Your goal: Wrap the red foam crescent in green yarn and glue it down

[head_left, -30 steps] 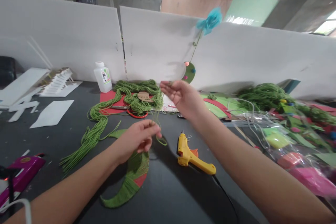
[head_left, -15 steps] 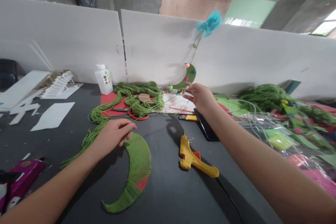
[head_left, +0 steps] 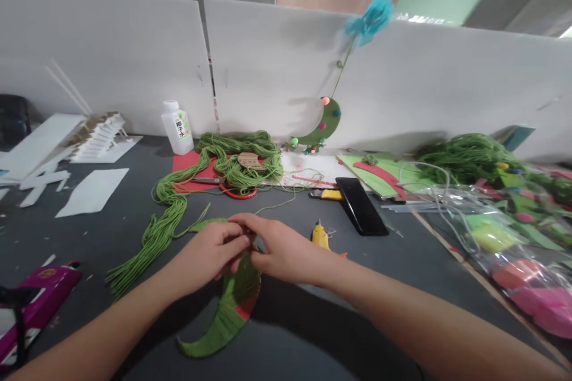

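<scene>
A crescent (head_left: 248,292) wrapped in green yarn lies on the grey table, with a red patch on its outer edge. My left hand (head_left: 212,250) is closed on its upper part, thumb and fingers bent around it. Across the same part reaches my right hand (head_left: 283,250), fingers pinched together beside the left fingertips. A thin strand of green yarn (head_left: 279,205) runs from behind the right hand towards the back of the table. The pinched fingertips are largely hidden. Partly behind the right forearm lies a yellow glue gun (head_left: 320,236).
Behind the hands lie a green yarn skein (head_left: 250,169), orange-handled scissors (head_left: 239,193) and a black phone (head_left: 361,205). A white bottle (head_left: 177,130) stands back left. A decorated crescent (head_left: 329,122) leans on the white partition (head_left: 268,71). Plastic bags (head_left: 496,238) crowd the right.
My right hand has come down from the back of the table to the crescent and closed beside my left hand. The left hand has shifted right and slightly down. The view has moved a little.
</scene>
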`<state>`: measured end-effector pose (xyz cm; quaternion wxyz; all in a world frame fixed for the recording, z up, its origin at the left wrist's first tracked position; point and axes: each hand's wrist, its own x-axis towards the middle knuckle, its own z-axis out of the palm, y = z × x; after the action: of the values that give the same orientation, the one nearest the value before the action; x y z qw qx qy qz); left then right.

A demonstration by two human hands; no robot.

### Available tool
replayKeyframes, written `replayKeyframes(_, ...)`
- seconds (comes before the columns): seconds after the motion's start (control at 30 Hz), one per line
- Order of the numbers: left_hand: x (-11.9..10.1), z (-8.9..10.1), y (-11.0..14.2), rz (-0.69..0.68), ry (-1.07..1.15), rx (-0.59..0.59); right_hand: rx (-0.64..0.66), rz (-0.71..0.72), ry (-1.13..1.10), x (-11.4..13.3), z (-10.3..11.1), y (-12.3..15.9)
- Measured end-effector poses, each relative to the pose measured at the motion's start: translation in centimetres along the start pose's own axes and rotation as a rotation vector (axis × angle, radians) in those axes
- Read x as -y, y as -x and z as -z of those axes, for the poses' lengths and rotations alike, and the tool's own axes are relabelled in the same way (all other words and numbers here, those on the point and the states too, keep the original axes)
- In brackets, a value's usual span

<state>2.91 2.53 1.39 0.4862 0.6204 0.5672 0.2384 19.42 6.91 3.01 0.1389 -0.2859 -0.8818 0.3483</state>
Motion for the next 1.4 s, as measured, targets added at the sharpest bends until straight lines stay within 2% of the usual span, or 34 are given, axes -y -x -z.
replayKeyframes(0.1,0.2,0.4,0.5,-0.004,-0.099,-0.055,0.005,-0.086,0.082,0.5,-1.1,0.1)
replayKeyframes(0.2,0.5,0.9,1.4,0.018,-0.137,-0.033,0.025,-0.144,0.099,0.3,-0.8,0.3)
replayKeyframes(0.3,1.0,0.8,2.8,0.025,-0.279,-0.099,0.016,-0.178,0.102,0.1,-0.4,1.1)
replayKeyframes(0.4,2.0,-0.4,4.7,0.095,-0.538,-0.128,-0.036,-0.256,0.096,-0.3,-0.6,2.2)
replayKeyframes(0.53,3.5,-3.0,6.9,0.140,-0.569,-0.126,0.033,-0.361,0.036,-0.5,-2.0,3.5)
replayKeyframes(0.63,4.1,-4.3,7.3,0.158,-0.497,-0.163,0.109,-0.298,0.021,-0.4,-3.4,4.0)
replayKeyframes(0.73,4.2,-4.2,6.8,0.205,-0.354,-0.214,0.141,-0.238,0.012,-0.3,-4.0,4.2)
replayKeyframes(0.77,4.2,-4.0,6.7,0.227,-0.243,-0.195,0.144,-0.223,0.007,-0.2,-4.0,4.2)
replayKeyframes(0.9,4.2,-3.3,6.4,0.317,0.414,0.027,0.141,-0.218,-0.018,0.1,-3.3,4.5)
replayKeyframes(0.97,4.1,-3.3,6.5,0.351,0.596,0.028,0.126,-0.276,-0.042,0.2,-3.0,4.8)
replayKeyframes(1.03,4.1,-3.4,6.5,0.352,0.665,-0.008,0.084,-0.342,-0.075,0.2,-3.0,5.2)
replayKeyframes(1.1,4.1,-3.6,6.6,0.347,0.713,0.026,0.043,-0.366,-0.098,0.2,-2.9,5.5)
replayKeyframes(1.17,4.3,-3.6,6.7,0.348,0.757,0.062,0.048,-0.341,-0.114,0.3,-2.8,5.7)
replayKeyframes(1.27,4.1,-3.6,7.0,0.339,0.765,0.057,0.094,-0.306,-0.171,0.5,-2.6,5.9)
replayKeyframes(1.4,3.2,-4.3,7.3,0.340,0.815,-0.023,0.106,-0.464,-0.291,0.4,-3.2,6.0)
